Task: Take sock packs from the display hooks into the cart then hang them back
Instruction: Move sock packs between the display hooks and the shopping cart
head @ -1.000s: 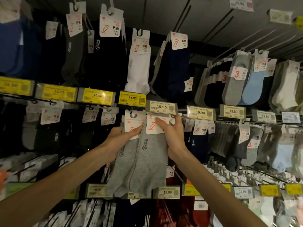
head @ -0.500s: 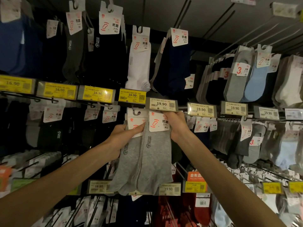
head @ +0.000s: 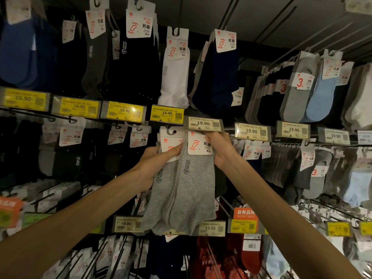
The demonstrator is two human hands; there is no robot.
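Right hand's pinched grey sock pack now sits higher, card just under the 19.90 price tag; left hand grips rear pack; probably re-hanging, engagement hidden.

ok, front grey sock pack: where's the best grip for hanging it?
Pinch the grey sock pack by its stiff card at the top right corner, coming from the right, as the right hand does. The socks below hang limp and probably would not steer. The left hand and a second pack crowd the left side.
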